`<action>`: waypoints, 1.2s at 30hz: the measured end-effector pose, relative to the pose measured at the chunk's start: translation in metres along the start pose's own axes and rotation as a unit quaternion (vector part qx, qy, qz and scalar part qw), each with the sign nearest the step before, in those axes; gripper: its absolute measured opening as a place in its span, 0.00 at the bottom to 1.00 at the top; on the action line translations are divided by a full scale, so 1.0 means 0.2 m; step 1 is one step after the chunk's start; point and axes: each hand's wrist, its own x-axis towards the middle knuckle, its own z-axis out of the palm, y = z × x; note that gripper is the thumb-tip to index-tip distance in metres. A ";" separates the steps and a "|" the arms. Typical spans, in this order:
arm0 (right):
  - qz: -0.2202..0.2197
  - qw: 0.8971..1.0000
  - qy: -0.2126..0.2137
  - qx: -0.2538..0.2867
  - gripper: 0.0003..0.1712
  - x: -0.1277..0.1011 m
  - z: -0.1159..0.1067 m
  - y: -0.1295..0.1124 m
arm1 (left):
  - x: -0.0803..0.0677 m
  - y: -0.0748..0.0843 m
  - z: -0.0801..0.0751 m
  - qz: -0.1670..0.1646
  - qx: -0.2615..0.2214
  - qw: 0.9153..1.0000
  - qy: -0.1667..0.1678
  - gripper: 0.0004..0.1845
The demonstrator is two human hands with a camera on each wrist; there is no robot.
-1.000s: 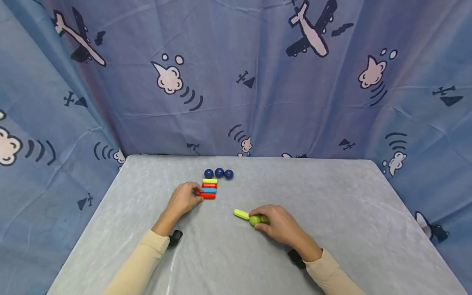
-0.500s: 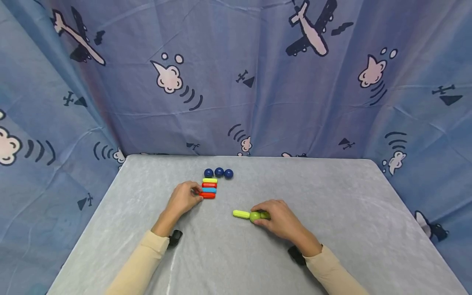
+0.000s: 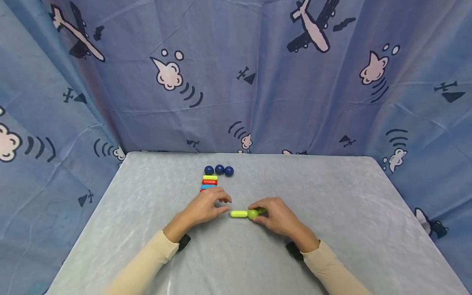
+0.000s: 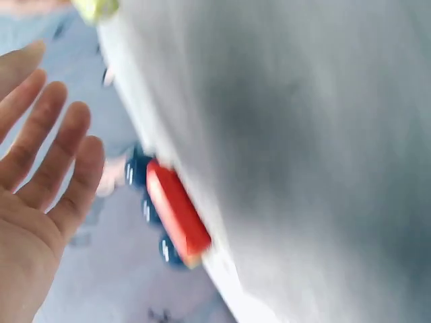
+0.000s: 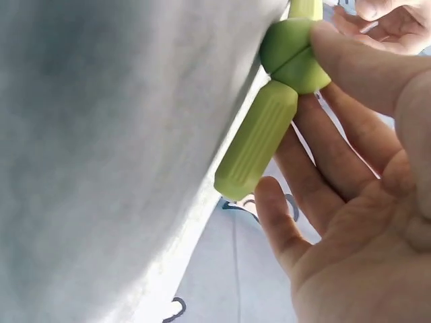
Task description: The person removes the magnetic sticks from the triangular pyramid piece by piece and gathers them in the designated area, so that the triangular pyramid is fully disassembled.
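Note:
In the head view my right hand (image 3: 282, 219) pinches a green ball (image 3: 253, 214) between thumb and fingers. A yellow-green rod (image 3: 239, 214) extends from the ball's left side. Out of its other side comes a darker green ribbed rod (image 5: 257, 141), plain in the right wrist view and half hidden by the fingers in the head view. My left hand (image 3: 203, 209) holds nothing; its thumb and fingers are spread just short of the yellow-green rod's left end. Behind it lies a red rod (image 4: 177, 207), mostly covered by the hand in the head view.
Beyond the left hand, a short yellow rod (image 3: 210, 178), another red rod (image 3: 209, 182) and a blue rod (image 3: 208, 187) lie stacked in a column. Past them sit three dark blue balls (image 3: 219, 169). A blue patterned curtain (image 3: 214, 82) surrounds the grey table (image 3: 324, 184).
My left hand has left the red rod and moved right, toward the green pieces. The right hand has turned the ball and rods so the yellow-green rod lies level, shifting them slightly left.

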 end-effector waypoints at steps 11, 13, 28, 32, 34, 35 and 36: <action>-0.013 1.000 0.009 -0.024 0.18 0.00 0.01 0.00 | 0.04 0.01 0.11 0.072 0.005 0.995 -0.063 0.08; -0.009 1.000 0.008 -0.027 0.18 -0.01 0.02 0.00 | 0.04 0.00 0.12 0.072 0.001 0.995 -0.063 0.08; -0.004 0.999 0.016 -0.034 0.18 -0.02 0.01 -0.01 | 0.04 0.01 0.13 0.025 -0.029 0.997 -0.065 0.09; -0.003 0.999 0.021 -0.035 0.18 -0.02 0.02 -0.01 | 0.05 0.01 0.13 0.013 -0.026 0.997 -0.068 0.08; -0.002 0.999 0.022 -0.036 0.18 -0.02 0.02 -0.01 | 0.05 0.01 0.13 0.007 -0.022 0.997 -0.069 0.08; -0.001 0.999 0.023 -0.036 0.18 -0.02 0.02 -0.01 | 0.05 0.02 0.13 0.004 -0.021 0.997 -0.070 0.08; 0.000 0.999 0.023 -0.036 0.18 -0.02 0.02 -0.01 | 0.05 0.02 0.13 0.003 -0.019 0.997 -0.071 0.08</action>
